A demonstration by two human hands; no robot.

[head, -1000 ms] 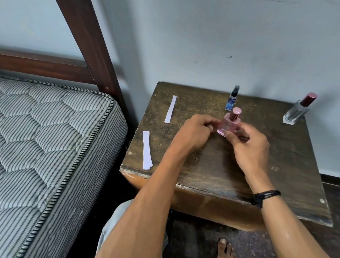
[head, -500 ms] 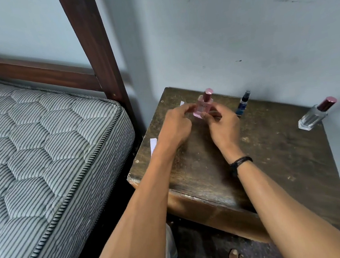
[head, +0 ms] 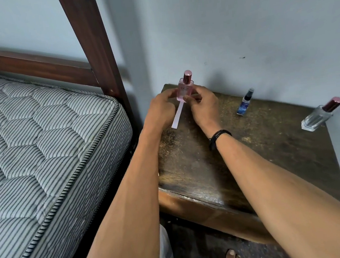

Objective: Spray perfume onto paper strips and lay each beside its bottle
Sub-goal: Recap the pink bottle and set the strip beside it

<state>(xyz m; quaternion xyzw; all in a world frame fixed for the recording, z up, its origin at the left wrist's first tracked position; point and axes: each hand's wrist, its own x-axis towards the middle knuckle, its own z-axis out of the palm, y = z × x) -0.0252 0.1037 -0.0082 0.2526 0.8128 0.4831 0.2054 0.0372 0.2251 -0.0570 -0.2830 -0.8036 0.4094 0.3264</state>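
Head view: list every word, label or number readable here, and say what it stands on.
No text can be quoted; nothing is legible.
On the pink bottle: pale lettering on the front, too blurred to read.
On the blue bottle: a patterned label, any print too small to read.
On the clear bottle: no text visible.
On the strip: no print visible.

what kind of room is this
Most likely a bedroom: a striped quilted mattress sits in a dark wooden bed frame, and a worn wooden bedside table stands beside it against the wall.
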